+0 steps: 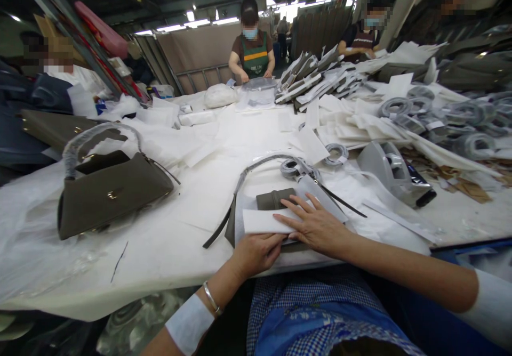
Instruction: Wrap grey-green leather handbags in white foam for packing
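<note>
A grey-brown handbag (pixel 229 229) lies flat in front of me, its wrapped handle (pixel 256 165) arching away from me. White padding covers much of it, and a folded white foam sheet (pixel 260 221) lies across the top. Just beyond that sheet, a small grey-brown flap or pouch (pixel 276 199) shows. My left hand (pixel 260 252) has its fingers curled together at the sheet's near edge, the fingertips partly hidden. My right hand (pixel 316 225) rests palm down with fingers spread over the sheet's right end and the padding.
A finished-looking handbag (pixel 116 196) stands on the white table (pixel 176 260) to the left. Wrapped strap rolls (pixel 336 154), a grey tape dispenser (pixel 380 167) and stacked white sheets (pixel 352 121) lie right. Co-workers, including a person in a green apron (pixel 255 57), work beyond.
</note>
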The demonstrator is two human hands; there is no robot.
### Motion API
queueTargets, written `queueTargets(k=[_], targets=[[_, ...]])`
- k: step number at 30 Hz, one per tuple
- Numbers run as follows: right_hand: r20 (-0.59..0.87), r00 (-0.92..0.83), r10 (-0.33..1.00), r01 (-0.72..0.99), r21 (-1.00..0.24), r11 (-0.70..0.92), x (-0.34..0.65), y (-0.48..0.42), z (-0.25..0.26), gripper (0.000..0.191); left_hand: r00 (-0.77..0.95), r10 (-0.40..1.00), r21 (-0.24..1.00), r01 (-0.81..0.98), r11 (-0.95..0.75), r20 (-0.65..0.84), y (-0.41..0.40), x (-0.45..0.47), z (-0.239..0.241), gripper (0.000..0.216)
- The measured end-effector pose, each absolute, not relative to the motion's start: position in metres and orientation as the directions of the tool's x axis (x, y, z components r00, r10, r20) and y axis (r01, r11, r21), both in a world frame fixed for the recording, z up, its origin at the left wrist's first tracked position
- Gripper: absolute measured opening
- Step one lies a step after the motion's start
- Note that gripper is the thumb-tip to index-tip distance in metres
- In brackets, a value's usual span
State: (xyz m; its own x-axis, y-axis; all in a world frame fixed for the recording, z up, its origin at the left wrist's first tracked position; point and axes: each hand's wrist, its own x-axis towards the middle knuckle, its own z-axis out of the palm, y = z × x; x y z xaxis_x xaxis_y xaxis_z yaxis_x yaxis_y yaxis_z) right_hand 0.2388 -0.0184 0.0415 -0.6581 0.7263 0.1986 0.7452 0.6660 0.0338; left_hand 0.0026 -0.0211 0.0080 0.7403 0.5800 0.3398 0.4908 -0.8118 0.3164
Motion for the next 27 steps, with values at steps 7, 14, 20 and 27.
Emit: queueTargets(k=[7,14,20,27], targets=[[0.145,-0.708,0.692,0.689,-0.074,0.721,0.243,-0.013,0.032,0.055,0.736,0.454,0.264,0.369,-0.891,0.502,-0.030,-0.005,0.004,0.040],[0.132,-0.683,0.719,0.694,-0.189,0.694,0.246,-0.015,0.031,0.053,0.616,0.583,0.328,0.485,-0.811,0.530,-0.043,0.022,0.032,0.054],[0.209,-0.669,0.714,0.688,-0.191,0.700,0.248,-0.012,0.026,0.048,0.594,0.646,0.149,0.671,-0.727,0.479,-0.029,0.037,-0.008,0.072],[0.471,-0.572,0.671,0.636,-0.261,0.726,0.295,-0.045,0.042,0.025,0.662,0.581,-0.006,0.662,-0.749,0.473,-0.022,0.033,-0.028,0.077]])
